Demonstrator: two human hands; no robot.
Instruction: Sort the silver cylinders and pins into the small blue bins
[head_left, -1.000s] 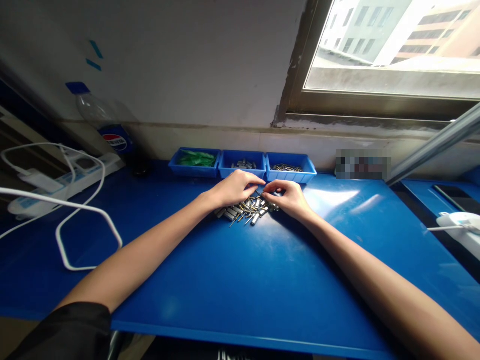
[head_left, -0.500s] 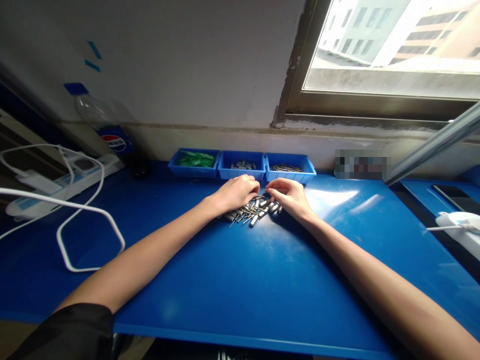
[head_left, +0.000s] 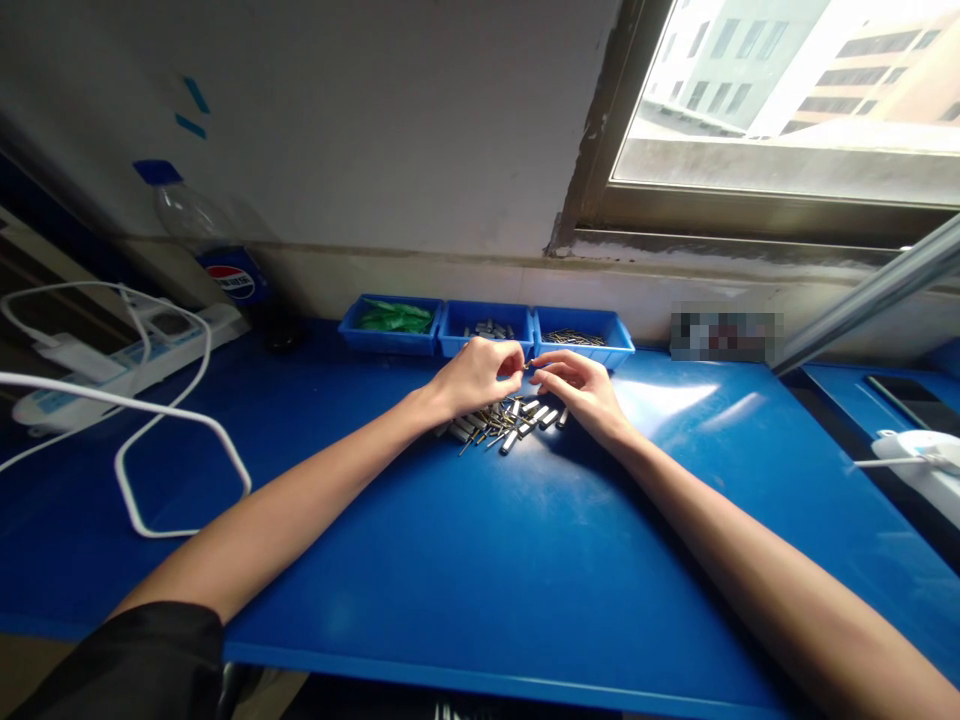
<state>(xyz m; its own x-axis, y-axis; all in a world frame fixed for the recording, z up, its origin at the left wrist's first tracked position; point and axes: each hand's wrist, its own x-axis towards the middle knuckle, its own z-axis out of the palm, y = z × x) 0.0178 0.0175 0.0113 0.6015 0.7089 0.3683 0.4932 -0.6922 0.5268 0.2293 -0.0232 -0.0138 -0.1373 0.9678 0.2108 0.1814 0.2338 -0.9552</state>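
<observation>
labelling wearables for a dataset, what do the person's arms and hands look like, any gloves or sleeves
The left hand and right hand are bare: no gloves, rings or watch show. Both forearms are uncovered. A black sleeve covers the left upper arm; no sleeve shows on the right.

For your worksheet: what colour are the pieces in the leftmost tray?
Green pieces, clearest in the head view.

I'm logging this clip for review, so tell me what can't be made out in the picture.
Head view:
1. Whether the left hand or right hand pinches anything: too small, and the fingers cover it.
2. Some of the metal parts: hidden under both hands.
3. The patch by the wall: blurred.
4. The white device: cut off by the right edge.
5. What the right bin holds: too small.
</observation>
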